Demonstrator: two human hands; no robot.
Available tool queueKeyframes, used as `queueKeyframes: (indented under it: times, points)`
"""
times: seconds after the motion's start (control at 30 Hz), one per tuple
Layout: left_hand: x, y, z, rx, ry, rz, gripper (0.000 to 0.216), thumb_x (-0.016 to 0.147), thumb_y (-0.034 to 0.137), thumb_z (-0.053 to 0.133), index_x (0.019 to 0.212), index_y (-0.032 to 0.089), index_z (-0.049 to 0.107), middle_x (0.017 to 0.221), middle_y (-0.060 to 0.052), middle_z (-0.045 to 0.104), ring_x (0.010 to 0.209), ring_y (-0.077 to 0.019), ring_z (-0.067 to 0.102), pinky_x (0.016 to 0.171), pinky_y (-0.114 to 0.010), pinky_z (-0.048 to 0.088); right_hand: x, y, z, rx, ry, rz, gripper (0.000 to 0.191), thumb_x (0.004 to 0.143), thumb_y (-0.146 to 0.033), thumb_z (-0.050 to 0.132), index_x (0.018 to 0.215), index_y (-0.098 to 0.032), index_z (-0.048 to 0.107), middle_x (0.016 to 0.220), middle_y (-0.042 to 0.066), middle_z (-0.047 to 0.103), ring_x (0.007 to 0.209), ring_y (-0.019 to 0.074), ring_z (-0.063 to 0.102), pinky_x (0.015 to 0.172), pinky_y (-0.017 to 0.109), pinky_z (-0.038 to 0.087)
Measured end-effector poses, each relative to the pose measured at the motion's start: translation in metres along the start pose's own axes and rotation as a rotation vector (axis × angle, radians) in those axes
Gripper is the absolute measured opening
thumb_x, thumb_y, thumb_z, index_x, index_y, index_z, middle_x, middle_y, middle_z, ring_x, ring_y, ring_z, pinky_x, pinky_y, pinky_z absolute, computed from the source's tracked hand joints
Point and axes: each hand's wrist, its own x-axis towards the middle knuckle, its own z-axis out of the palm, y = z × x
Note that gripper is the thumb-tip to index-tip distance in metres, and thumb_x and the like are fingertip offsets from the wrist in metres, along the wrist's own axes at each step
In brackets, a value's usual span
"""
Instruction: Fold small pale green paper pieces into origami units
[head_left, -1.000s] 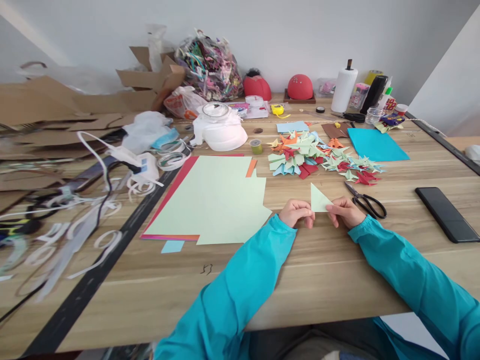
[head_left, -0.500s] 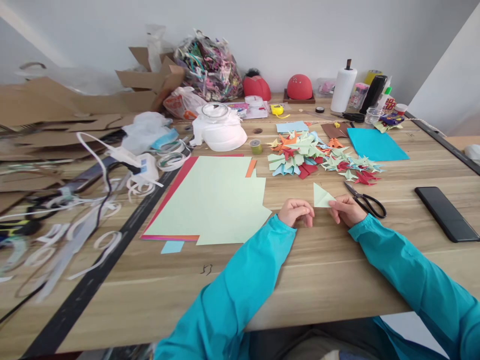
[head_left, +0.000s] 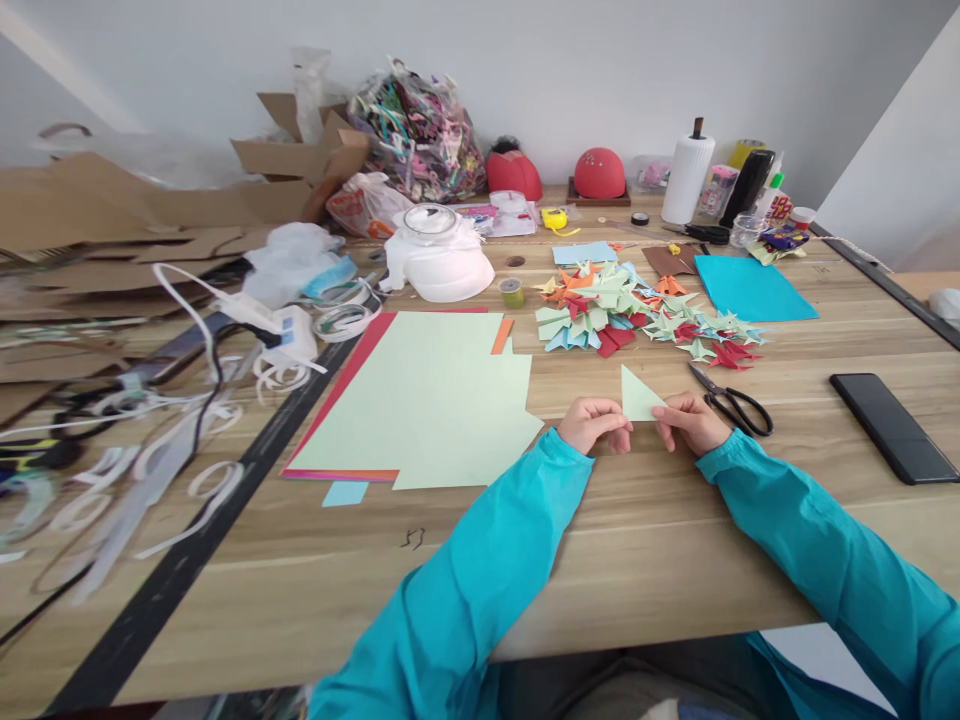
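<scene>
Between my two hands is a small pale green paper triangle [head_left: 638,396], one point facing up. My left hand [head_left: 597,424] pinches its lower left corner between thumb and fingers. At the right corner, my right hand [head_left: 691,423] grips it the same way. Black-handled scissors [head_left: 739,405] lie just beyond my right hand. Farther back is a heap of folded paper cranes [head_left: 611,305] in green, red, orange and blue. To the left lies a stack of pale green paper sheets [head_left: 427,400], with red and orange edges showing beneath.
A black phone [head_left: 896,428] lies at the right. Behind the cranes are a turquoise sheet [head_left: 754,288] and a roll of thread [head_left: 511,293]. White cables and a power strip [head_left: 289,340] clutter the left, near flattened cardboard [head_left: 112,200]. A small blue paper piece [head_left: 345,493] sits near the stack.
My left hand has taken hold of the triangle's left corner, where before only my right hand held it. The paper has shifted slightly left and its face looks turned.
</scene>
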Motion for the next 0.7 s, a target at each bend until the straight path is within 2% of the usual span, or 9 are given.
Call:
queueKeyframes:
  times: [0.13,0.27,0.37,0.53,0.7]
  points:
    - [-0.001,0.000,0.001,0.031,0.022,0.009,0.026,0.060,0.036,0.064,0.060,0.010,0.058,0.045,-0.003,0.060,0.038,-0.0098,0.052,0.041,-0.021,0.039,0.000,-0.002,0.002,0.023,0.028,-0.014,0.038,0.076,-0.040,0.058,0.048,-0.014,0.059,0.039,0.000,0.056,0.040,0.0079,0.046,0.049,0.024,0.032]
    - [-0.002,0.001,0.003,0.073,0.025,0.024,0.028,0.061,0.038,0.064,0.060,0.010,0.058,0.046,-0.003,0.060,0.038,-0.0097,0.051,0.041,-0.021,0.040,0.001,-0.005,0.005,0.028,-0.013,0.012,0.028,0.071,-0.041,0.063,0.064,-0.014,0.066,0.053,0.002,0.064,0.050,0.0113,0.056,0.055,0.024,0.040]
    - [-0.004,0.003,0.007,0.128,0.021,0.027,0.030,0.059,0.040,0.066,0.059,0.011,0.058,0.045,-0.003,0.060,0.038,-0.0101,0.052,0.042,-0.021,0.039,0.001,-0.009,0.007,-0.008,-0.043,0.028,0.028,0.068,-0.041,0.066,0.071,-0.013,0.067,0.060,0.003,0.066,0.054,0.0128,0.059,0.057,0.025,0.043]
    - [-0.006,0.003,0.013,0.238,0.034,0.025,0.036,0.061,0.045,0.066,0.061,0.010,0.060,0.046,-0.004,0.060,0.040,-0.0087,0.050,0.043,-0.021,0.039,0.000,-0.014,0.009,-0.149,-0.121,-0.002,0.032,0.071,-0.043,0.062,0.067,-0.012,0.067,0.060,0.004,0.065,0.057,0.0123,0.057,0.058,0.024,0.043]
    - [-0.005,0.001,0.012,0.275,-0.003,0.026,0.040,0.062,0.051,0.064,0.062,0.010,0.060,0.046,-0.003,0.059,0.041,-0.0081,0.049,0.045,-0.021,0.038,-0.001,-0.014,0.008,-0.175,-0.112,0.022,0.035,0.071,-0.046,0.062,0.067,-0.011,0.065,0.057,0.004,0.064,0.054,0.0115,0.055,0.054,0.023,0.042]
